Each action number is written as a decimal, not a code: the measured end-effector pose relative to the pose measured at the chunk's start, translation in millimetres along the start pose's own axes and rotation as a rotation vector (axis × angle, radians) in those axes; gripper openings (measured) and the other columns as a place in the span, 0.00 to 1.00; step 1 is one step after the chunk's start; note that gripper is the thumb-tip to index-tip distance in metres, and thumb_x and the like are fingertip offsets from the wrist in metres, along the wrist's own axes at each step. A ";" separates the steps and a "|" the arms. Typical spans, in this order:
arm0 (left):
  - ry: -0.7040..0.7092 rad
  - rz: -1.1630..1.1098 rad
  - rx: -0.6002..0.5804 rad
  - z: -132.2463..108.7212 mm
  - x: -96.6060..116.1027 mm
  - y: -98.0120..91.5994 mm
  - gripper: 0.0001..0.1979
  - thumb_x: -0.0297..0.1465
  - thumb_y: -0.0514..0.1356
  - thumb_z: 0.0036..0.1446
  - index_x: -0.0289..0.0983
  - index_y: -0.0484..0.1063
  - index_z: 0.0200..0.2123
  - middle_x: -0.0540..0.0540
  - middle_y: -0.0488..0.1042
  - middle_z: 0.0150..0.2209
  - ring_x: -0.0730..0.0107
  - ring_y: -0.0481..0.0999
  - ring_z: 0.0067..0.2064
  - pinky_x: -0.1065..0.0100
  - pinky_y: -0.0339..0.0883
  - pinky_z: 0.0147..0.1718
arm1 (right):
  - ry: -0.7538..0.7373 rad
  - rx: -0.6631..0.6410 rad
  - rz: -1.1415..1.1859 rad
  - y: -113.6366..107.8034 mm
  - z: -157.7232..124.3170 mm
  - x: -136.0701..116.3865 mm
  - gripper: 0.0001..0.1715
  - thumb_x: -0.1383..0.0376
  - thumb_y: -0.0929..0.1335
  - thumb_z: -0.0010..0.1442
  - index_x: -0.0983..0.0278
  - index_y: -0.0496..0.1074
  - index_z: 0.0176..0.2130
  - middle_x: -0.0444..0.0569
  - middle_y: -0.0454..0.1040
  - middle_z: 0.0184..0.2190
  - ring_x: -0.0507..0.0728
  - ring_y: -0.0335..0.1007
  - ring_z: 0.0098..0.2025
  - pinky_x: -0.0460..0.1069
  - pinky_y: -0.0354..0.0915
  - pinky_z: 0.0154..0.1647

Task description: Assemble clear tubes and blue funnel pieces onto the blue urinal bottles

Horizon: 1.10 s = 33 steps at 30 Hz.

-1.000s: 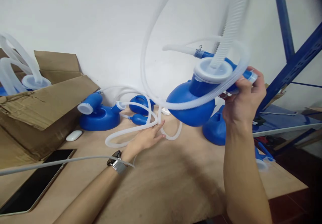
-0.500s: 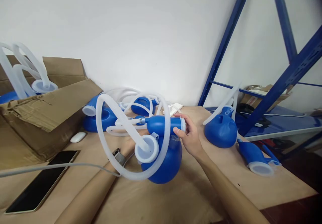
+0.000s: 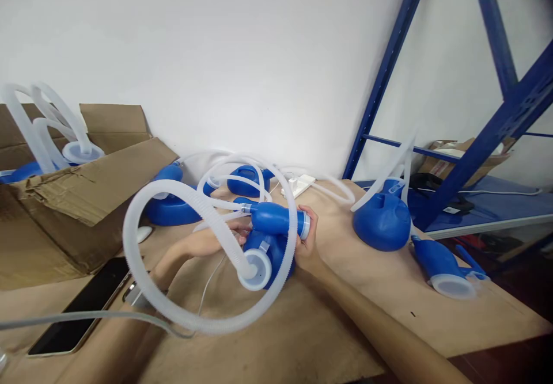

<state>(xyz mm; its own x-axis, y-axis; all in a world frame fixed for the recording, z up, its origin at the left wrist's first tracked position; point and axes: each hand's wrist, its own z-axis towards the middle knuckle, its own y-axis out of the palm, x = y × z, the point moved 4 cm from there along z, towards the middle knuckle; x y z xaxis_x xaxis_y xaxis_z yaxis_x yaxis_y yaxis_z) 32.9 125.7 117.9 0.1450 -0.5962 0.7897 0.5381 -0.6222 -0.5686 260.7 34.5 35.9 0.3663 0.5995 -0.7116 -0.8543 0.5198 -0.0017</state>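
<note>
Between my hands is a blue urinal bottle (image 3: pixel 275 255), with a white cap (image 3: pixel 254 270) facing me. A blue tube-shaped urinal head (image 3: pixel 272 217) with a pale rim lies across its top. A translucent corrugated hose (image 3: pixel 142 280) loops wide in front and runs into the cap. My right hand (image 3: pixel 307 240) is closed around the right side, its fingers by the head's pale rim and its thumb low against the bottle. My left hand (image 3: pixel 220 239) reaches to the bottle's left side, its curled fingertips against it and partly hidden behind the hose.
On the left stands an open cardboard box (image 3: pixel 86 223) holding hoses and blue bottles, near a phone (image 3: pixel 82 309). More blue bottles (image 3: pixel 173 210) and a white power strip (image 3: pixel 298 185) lie along the wall. At right are another bottle (image 3: pixel 382 223), a loose urinal head (image 3: pixel 438 263) and blue shelving (image 3: pixel 389 73).
The bottle has tilted and shifted away from me. The front hose loop has swung left and grown wider. My right hand has slid down beside the rim; my left hand has come into fuller view.
</note>
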 end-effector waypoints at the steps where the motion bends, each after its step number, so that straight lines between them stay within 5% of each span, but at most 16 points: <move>1: -0.038 -0.048 -0.015 -8.3 -2.2 2.0 0.14 0.41 0.64 0.62 0.40 0.81 0.47 0.45 0.84 0.47 0.58 0.84 0.46 0.65 0.80 0.43 | -0.014 -0.003 -0.013 2.2 1.2 -0.6 0.34 0.48 0.69 0.64 0.54 0.57 0.63 0.54 0.68 0.56 0.65 0.71 0.57 0.63 0.69 0.59; 3: -0.106 -0.115 0.018 -23.1 -7.2 4.1 0.14 0.41 0.60 0.66 0.39 0.80 0.43 0.46 0.84 0.43 0.59 0.85 0.43 0.66 0.80 0.40 | -0.024 -0.002 -0.038 5.0 3.2 -1.6 0.33 0.48 0.69 0.64 0.53 0.57 0.62 0.54 0.68 0.57 0.64 0.71 0.56 0.62 0.69 0.59; 6: -0.094 -0.049 0.379 -36.1 -10.6 -4.4 0.13 0.40 0.60 0.66 0.38 0.76 0.35 0.49 0.80 0.28 0.66 0.80 0.29 0.68 0.77 0.29 | 0.000 0.002 -0.064 5.6 3.2 -2.2 0.32 0.49 0.70 0.64 0.52 0.57 0.61 0.53 0.68 0.56 0.64 0.71 0.54 0.63 0.71 0.56; 8: 0.050 0.174 0.668 -41.4 -2.4 -11.0 0.11 0.40 0.64 0.64 0.38 0.76 0.41 0.48 0.81 0.32 0.65 0.81 0.32 0.66 0.78 0.31 | 0.019 -0.012 -0.074 3.8 2.0 -4.4 0.33 0.49 0.70 0.64 0.53 0.57 0.62 0.54 0.68 0.57 0.64 0.71 0.55 0.64 0.70 0.58; 10: 0.236 0.508 0.787 -43.3 13.6 -9.6 0.17 0.38 0.67 0.63 0.39 0.75 0.52 0.43 0.81 0.45 0.58 0.83 0.44 0.60 0.80 0.42 | 0.012 -0.075 -0.078 1.9 1.4 -9.4 0.33 0.48 0.70 0.64 0.53 0.58 0.62 0.54 0.68 0.58 0.66 0.70 0.58 0.65 0.68 0.60; 12: 0.385 0.825 0.727 -42.1 29.9 -3.5 0.19 0.35 0.66 0.66 0.41 0.73 0.58 0.40 0.79 0.52 0.54 0.81 0.53 0.54 0.77 0.50 | -0.017 -0.155 -0.086 -0.4 2.2 -16.9 0.33 0.47 0.69 0.65 0.54 0.59 0.63 0.55 0.69 0.58 0.67 0.70 0.59 0.65 0.68 0.61; 16: 0.536 1.068 0.496 -41.4 49.4 2.0 0.19 0.27 0.57 0.71 0.41 0.69 0.63 0.42 0.81 0.50 0.57 0.83 0.50 0.57 0.78 0.48 | -0.086 -0.195 -0.126 -7.2 8.5 -31.1 0.31 0.47 0.67 0.66 0.54 0.61 0.62 0.54 0.70 0.57 0.66 0.71 0.56 0.64 0.69 0.59; 21: 0.670 1.033 0.487 -39.8 47.3 5.1 0.18 0.30 0.60 0.71 0.40 0.69 0.62 0.43 0.83 0.48 0.60 0.85 0.44 0.63 0.80 0.41 | -0.128 -0.190 -0.131 -13.7 17.9 -33.3 0.30 0.47 0.68 0.64 0.54 0.63 0.60 0.52 0.73 0.54 0.66 0.74 0.52 0.63 0.71 0.55; 27: 0.667 0.882 0.486 -42.8 50.7 14.9 0.21 0.28 0.67 0.65 0.41 0.70 0.60 0.44 0.82 0.52 0.60 0.85 0.49 0.62 0.80 0.50 | -0.049 -0.173 -0.110 -20.7 17.3 -20.2 0.34 0.42 0.67 0.61 0.57 0.64 0.58 0.52 0.76 0.47 0.65 0.75 0.44 0.61 0.74 0.46; 33: 0.591 0.870 0.404 -56.4 44.0 14.6 0.27 0.23 0.63 0.66 0.43 0.66 0.66 0.42 0.77 0.61 0.54 0.78 0.61 0.54 0.75 0.61 | -0.051 -0.147 -0.085 -21.1 12.5 -15.8 0.36 0.41 0.67 0.60 0.58 0.65 0.59 0.53 0.74 0.50 0.67 0.74 0.50 0.62 0.72 0.52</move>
<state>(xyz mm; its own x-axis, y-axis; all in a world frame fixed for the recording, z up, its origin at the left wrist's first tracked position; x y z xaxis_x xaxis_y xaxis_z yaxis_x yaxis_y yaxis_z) 0.3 61.8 131.2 0.2441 -0.9606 -0.1328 0.6907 0.2683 -0.6715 277.6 21.6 55.9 0.4546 0.5894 -0.6678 -0.8628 0.4775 -0.1659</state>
